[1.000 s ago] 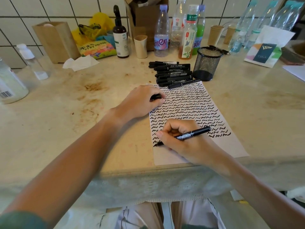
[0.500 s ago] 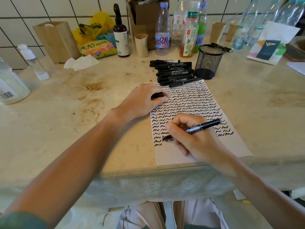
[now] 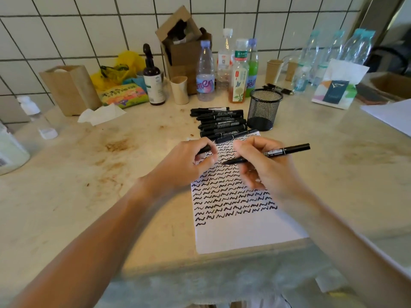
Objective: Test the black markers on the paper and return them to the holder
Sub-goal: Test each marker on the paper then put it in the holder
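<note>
A white paper covered in rows of black squiggles lies on the counter before me. My right hand grips an uncapped black marker above the sheet, its tip pointing left toward my left hand. That hand pinches the black marker cap over the paper's upper left. Several capped black markers lie in a row past the paper's far edge. The black mesh holder stands just right of them.
Bottles, a dark pump bottle, paper cups, a cardboard box and a brown paper bag line the tiled wall. A crumpled tissue lies left. Another white sheet sits far right.
My right hand lifted the marker off the lower paper and carried it up toward my left hand, which holds the cap. A fresh squiggle sits at the lower left.
</note>
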